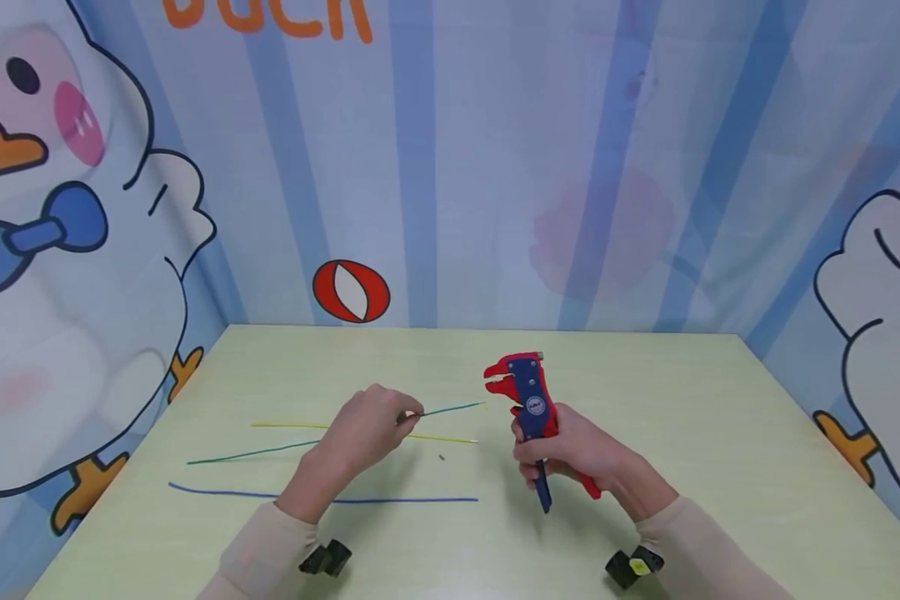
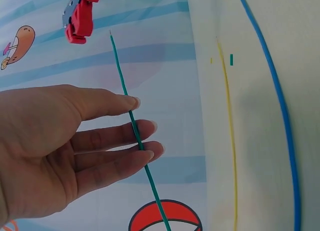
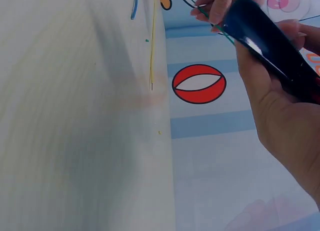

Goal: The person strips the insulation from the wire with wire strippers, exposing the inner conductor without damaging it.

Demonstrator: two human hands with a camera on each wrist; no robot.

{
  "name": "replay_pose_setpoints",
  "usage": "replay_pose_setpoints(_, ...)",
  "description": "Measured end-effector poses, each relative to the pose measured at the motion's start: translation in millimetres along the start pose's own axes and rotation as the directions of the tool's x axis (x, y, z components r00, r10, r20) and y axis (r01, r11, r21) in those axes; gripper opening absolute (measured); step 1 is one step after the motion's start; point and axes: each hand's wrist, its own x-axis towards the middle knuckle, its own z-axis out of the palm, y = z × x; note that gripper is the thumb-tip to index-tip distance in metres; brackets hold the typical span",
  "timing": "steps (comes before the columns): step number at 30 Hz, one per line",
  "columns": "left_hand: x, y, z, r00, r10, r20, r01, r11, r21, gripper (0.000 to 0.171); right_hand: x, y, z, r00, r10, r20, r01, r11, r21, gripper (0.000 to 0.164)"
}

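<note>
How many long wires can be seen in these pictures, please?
3. The left hand holds the green wire; the yellow wire lies on the table, and the blue wire lies there too, nearer in the head view.

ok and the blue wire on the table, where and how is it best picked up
Pinch the blue wire near its right end, coming from above, thumb and fingertip on its near and far sides. That looks best: it is thin, lies along the table left to right, and the left forearm hides its middle in the head view.
</note>
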Motion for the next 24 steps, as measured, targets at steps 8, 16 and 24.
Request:
replay_pose_setpoints(8,2.7,-5.3,18.6,0.995,0.009,0.101,-0.008,1.000,-0.005,0.006,-2,-3,-3,0.999,-0.025,0.026,0.025,0.999,0.022,0.020)
replay_pose_setpoints(16,3.9,-3.9,37.4,0.984,-0.011,0.176,0.005,0.999,0.038,0.010,-5,-6,-5,0.999,-0.041,0.024,0.040,0.999,0.027,0.019)
replay_pose_setpoints(24,3.2,-5.0,43.0,0.983,-0.022,0.183,0.014,0.999,0.042,0.013,-5,-8,-7,0.999,-0.043,0.006,0.043,0.999,0.021,0.022)
